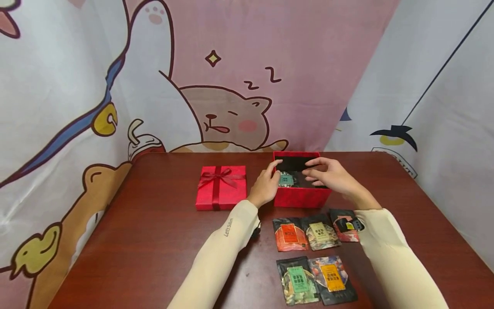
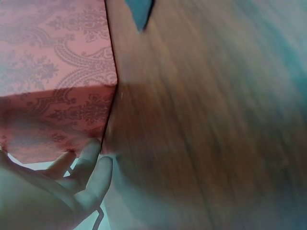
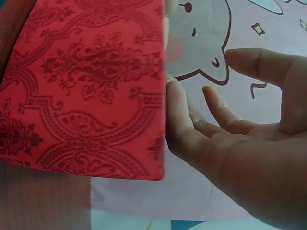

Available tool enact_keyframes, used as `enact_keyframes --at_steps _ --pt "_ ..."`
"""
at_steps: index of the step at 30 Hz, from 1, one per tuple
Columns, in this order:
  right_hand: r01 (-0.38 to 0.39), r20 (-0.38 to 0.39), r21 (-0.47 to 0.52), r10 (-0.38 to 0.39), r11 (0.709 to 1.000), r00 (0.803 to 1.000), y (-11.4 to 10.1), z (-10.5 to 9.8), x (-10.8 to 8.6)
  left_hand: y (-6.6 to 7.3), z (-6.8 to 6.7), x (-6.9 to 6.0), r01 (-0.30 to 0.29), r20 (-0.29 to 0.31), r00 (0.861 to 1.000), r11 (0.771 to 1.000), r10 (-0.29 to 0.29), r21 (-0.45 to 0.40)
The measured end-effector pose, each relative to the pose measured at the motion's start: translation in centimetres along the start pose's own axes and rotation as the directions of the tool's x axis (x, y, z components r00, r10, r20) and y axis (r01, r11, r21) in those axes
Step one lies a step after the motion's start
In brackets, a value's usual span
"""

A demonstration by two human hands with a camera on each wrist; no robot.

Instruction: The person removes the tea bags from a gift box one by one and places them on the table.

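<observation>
A red patterned gift box (image 1: 302,198) stands uncovered on the table, its inside dark. A teal-labelled packet (image 1: 286,179) lies inside at the left. My left hand (image 1: 264,185) is at the box's left rim, its fingers spread and loosely bent; in the left wrist view the fingertips (image 2: 91,146) lie by the box's edge. Over the box's right side hovers my right hand (image 1: 335,175), thumb and fingers apart and nothing between them. The right wrist view shows some of its fingers (image 3: 178,103) beside the rim of the box wall (image 3: 96,96).
Left of the box lies a red lid (image 1: 235,195) with a ribbon bow. In front are several packets: red-labelled (image 1: 290,235), cream-labelled (image 1: 320,231), a partly hidden one (image 1: 345,234), green-labelled (image 1: 298,280) and orange-labelled (image 1: 332,278). A printed curtain (image 1: 308,64) hangs behind the table (image 1: 162,240).
</observation>
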State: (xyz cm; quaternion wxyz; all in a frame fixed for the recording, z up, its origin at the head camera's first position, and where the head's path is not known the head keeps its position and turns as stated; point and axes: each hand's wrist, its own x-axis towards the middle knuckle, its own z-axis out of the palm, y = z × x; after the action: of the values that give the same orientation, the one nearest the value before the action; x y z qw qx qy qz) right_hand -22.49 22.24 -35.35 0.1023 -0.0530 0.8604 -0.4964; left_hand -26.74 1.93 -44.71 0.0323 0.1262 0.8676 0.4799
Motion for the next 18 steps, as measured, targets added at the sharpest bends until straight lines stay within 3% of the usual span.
enact_keyframes --at_steps 12,18 --pt "-0.036 -0.003 0.028 0.036 0.999 0.999 1.2 0.6 2.2 0.3 0.1 -0.1 0.014 -0.001 1.0 1.0 -0.014 0.005" --pt "-0.02 0.015 0.05 0.019 0.999 1.0 1.5 0.8 3.5 0.2 0.0 0.0 0.015 0.0 1.0 1.0 -0.015 0.011"
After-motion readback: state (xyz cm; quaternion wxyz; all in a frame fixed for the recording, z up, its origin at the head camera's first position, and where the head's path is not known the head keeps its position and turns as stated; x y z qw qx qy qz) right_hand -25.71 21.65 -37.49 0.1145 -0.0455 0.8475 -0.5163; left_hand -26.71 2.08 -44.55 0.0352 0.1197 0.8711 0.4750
